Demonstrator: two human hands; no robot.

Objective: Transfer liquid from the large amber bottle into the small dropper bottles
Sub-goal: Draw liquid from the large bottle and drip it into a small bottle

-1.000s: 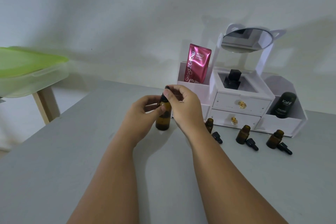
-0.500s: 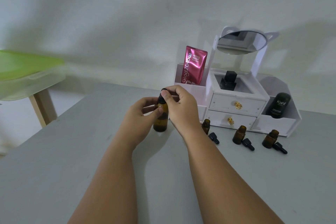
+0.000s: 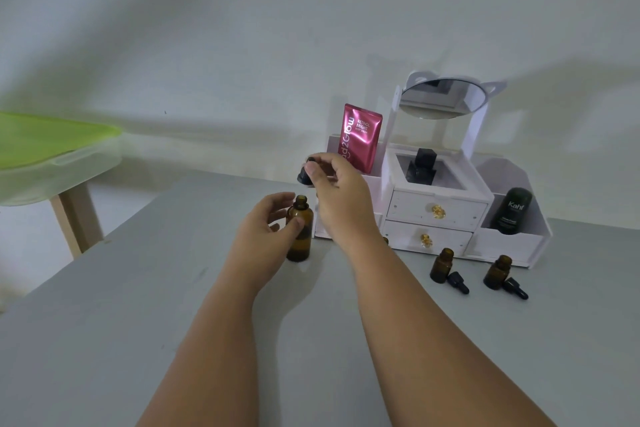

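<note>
Two hands work: left hand [image 3: 265, 229] grips the large amber bottle [image 3: 300, 232] (uncapped), right hand [image 3: 337, 192] pinches its black cap [image 3: 305, 174].

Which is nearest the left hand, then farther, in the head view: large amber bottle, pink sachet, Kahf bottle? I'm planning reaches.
From the left hand:
1. Large amber bottle, touching its fingers.
2. Pink sachet, behind, in the organizer's left compartment.
3. Kahf bottle, far right compartment.
</note>
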